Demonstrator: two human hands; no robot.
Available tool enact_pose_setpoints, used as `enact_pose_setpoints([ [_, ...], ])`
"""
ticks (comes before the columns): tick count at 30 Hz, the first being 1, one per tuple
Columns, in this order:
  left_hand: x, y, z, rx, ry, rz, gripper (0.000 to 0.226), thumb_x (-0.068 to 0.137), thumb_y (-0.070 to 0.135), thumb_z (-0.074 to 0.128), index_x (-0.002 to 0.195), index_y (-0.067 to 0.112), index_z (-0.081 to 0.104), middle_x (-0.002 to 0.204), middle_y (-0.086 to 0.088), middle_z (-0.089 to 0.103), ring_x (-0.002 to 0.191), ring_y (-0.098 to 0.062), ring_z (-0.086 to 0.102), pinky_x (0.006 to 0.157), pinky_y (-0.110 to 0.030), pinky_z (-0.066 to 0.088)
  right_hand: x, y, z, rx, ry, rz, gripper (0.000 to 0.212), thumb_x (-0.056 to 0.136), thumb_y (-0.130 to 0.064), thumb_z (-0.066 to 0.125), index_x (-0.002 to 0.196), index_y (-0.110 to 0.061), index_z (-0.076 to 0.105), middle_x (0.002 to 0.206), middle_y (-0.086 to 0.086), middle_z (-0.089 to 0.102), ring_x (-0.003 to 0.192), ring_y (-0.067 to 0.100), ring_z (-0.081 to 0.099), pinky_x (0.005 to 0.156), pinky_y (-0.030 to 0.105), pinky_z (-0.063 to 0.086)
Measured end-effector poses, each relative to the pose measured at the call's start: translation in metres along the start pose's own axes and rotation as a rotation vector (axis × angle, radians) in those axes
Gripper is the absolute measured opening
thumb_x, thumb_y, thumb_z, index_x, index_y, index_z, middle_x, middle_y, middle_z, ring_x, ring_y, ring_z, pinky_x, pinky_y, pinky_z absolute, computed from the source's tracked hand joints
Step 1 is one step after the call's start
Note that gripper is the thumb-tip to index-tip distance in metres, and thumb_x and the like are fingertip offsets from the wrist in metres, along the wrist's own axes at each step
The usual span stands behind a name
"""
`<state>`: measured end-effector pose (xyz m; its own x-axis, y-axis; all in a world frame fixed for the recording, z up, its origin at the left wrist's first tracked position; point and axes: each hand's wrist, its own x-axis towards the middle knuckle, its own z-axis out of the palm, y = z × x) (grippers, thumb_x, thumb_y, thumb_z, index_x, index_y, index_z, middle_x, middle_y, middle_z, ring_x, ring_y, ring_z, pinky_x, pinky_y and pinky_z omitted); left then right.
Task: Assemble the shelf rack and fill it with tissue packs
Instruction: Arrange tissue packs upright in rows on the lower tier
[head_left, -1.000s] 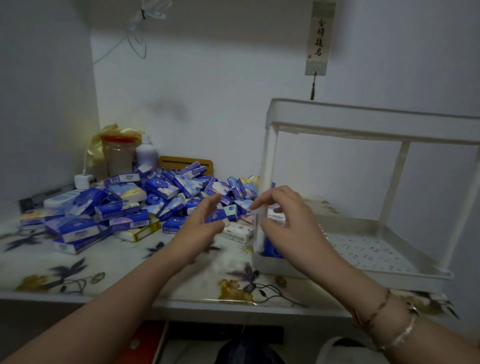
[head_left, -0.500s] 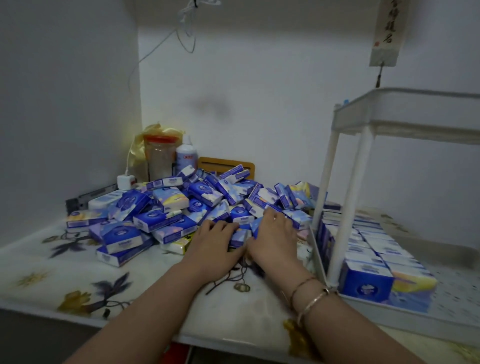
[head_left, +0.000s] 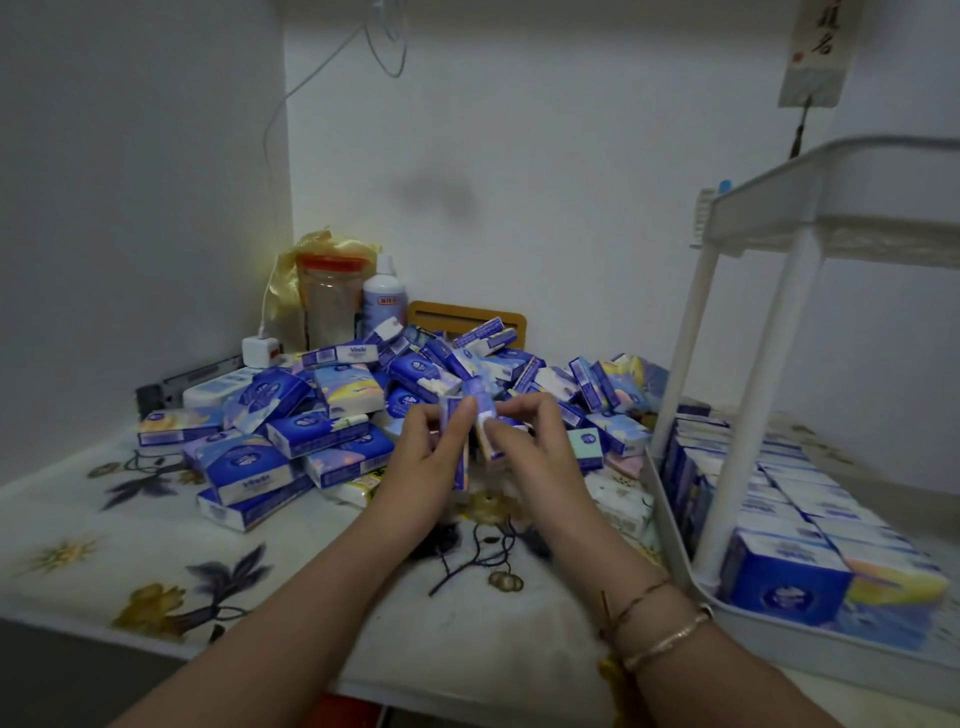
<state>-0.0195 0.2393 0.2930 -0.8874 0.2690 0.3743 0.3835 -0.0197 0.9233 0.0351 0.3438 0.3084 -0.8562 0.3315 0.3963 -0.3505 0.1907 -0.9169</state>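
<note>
Both hands up off pile now: left hand (head_left: 431, 457) and right hand (head_left: 524, 447) each grip tissue packs (head_left: 475, 410) above worktop (head_left: 104, 545). Next batch bound for rack's half-filled lower tray (head_left: 670, 525).

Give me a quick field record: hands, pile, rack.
left hand: grips upright tissue packs
right hand: grips the same packs from the other side
loose pile: heaped on the floral tabletop, left of the rack
shelf rack: assembled, two tiers
lower tier: rows of packs
upper tier: contents hidden
</note>
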Motion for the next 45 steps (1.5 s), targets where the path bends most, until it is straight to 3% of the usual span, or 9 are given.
enact_pose_setpoints([
  [8, 0.002, -0.006, -0.006, 0.03, 0.07, 0.035, 0.058, 0.084, 0.038, 0.067, 0.124, 0.029, 0.026, 0.119, -0.007, 0.055, 0.103, -0.018, 0.062, 0.088, -0.033, 0.052, 0.012, 0.009, 0.005, -0.203, 0.018, -0.087, 0.021, 0.097, -0.013, 0.041, 0.091, -0.016, 0.061, 0.103, -0.013, 0.057, 0.104, 0.004, 0.051, 0.084, 0.016, 0.042],
  [12, -0.003, -0.005, -0.006, 0.13, -0.024, 0.128, 0.046, 0.084, 0.026, 0.071, 0.12, 0.03, 0.042, 0.12, 0.007, 0.054, 0.101, 0.001, 0.059, 0.088, -0.023, 0.051, 0.025, 0.023, -0.005, -0.789, 0.145, -0.084, 0.044, 0.09, -0.014, 0.049, 0.134, -0.014, 0.042, 0.141, 0.005, 0.042, 0.137, 0.02, 0.031, 0.111, 0.041, 0.032],
  [16, -0.003, -0.008, -0.006, 0.207, -0.088, 0.117, 0.044, 0.08, 0.023, 0.076, 0.111, 0.032, 0.046, 0.13, 0.004, 0.054, 0.12, -0.014, 0.053, 0.1, -0.038, 0.047, 0.031, 0.029, -0.011, -0.999, 0.085, 0.019, 0.072, 0.089, -0.016, 0.053, 0.15, -0.01, 0.015, 0.159, 0.006, 0.013, 0.148, 0.023, -0.003, 0.12, 0.044, 0.009],
  [23, -0.004, -0.007, -0.007, 0.207, -0.085, 0.068, 0.058, 0.077, 0.019, 0.078, 0.119, 0.027, 0.04, 0.119, 0.005, 0.053, 0.098, -0.003, 0.059, 0.086, -0.022, 0.05, 0.035, 0.037, -0.01, -1.252, 0.184, -0.104, 0.057, 0.085, -0.019, 0.062, 0.137, -0.011, 0.037, 0.133, 0.011, 0.039, 0.125, 0.028, 0.035, 0.107, 0.034, 0.029],
  [28, -0.006, -0.003, -0.008, 0.181, -0.039, 0.043, 0.087, 0.073, 0.015, 0.082, 0.14, 0.028, 0.028, 0.121, 0.009, 0.046, 0.107, -0.007, 0.052, 0.087, -0.018, 0.042, 0.029, 0.031, -0.014, -0.983, 0.263, -0.14, 0.027, 0.093, -0.026, 0.054, 0.115, -0.01, 0.058, 0.113, 0.008, 0.043, 0.104, 0.026, 0.046, 0.081, 0.031, 0.038],
  [32, -0.007, -0.002, -0.008, 0.189, -0.025, 0.12, 0.066, 0.075, 0.007, 0.078, 0.123, 0.032, 0.04, 0.114, 0.01, 0.051, 0.093, 0.005, 0.054, 0.072, 0.002, 0.041, 0.021, 0.017, -0.013, -0.624, 0.3, -0.188, 0.02, 0.094, -0.032, 0.053, 0.099, -0.013, 0.055, 0.091, 0.0, 0.053, 0.076, 0.017, 0.048, 0.055, 0.025, 0.032],
  [38, -0.005, -0.01, -0.007, 0.224, 0.01, 0.201, 0.062, 0.071, -0.001, 0.077, 0.118, 0.027, 0.047, 0.119, 0.003, 0.057, 0.109, -0.007, 0.055, 0.086, -0.009, 0.045, 0.007, 0.007, -0.008, -0.494, 0.125, -0.23, 0.019, 0.096, -0.04, 0.047, 0.103, -0.024, 0.054, 0.082, -0.009, 0.061, 0.075, 0.008, 0.059, 0.066, 0.031, 0.048],
  [41, -0.008, -0.006, -0.007, 0.211, 0.006, 0.23, 0.062, 0.07, 0.002, 0.079, 0.117, 0.027, 0.048, 0.116, 0.009, 0.057, 0.105, 0.007, 0.053, 0.084, -0.004, 0.043, 0.001, 0.005, -0.003, -0.451, -0.004, -0.161, 0.036, 0.097, -0.05, 0.032, 0.103, -0.024, 0.057, 0.085, -0.003, 0.063, 0.081, 0.013, 0.059, 0.075, 0.038, 0.048],
  [45, -0.016, 0.003, -0.008, 0.213, 0.02, 0.255, 0.06, 0.071, -0.003, 0.076, 0.116, 0.025, 0.049, 0.107, 0.021, 0.057, 0.094, 0.022, 0.052, 0.074, -0.001, 0.042, -0.008, -0.002, 0.0, -0.433, -0.074, -0.095, 0.034, 0.091, -0.056, 0.047, 0.107, -0.028, 0.054, 0.091, -0.007, 0.065, 0.085, 0.01, 0.061, 0.076, 0.035, 0.051],
])
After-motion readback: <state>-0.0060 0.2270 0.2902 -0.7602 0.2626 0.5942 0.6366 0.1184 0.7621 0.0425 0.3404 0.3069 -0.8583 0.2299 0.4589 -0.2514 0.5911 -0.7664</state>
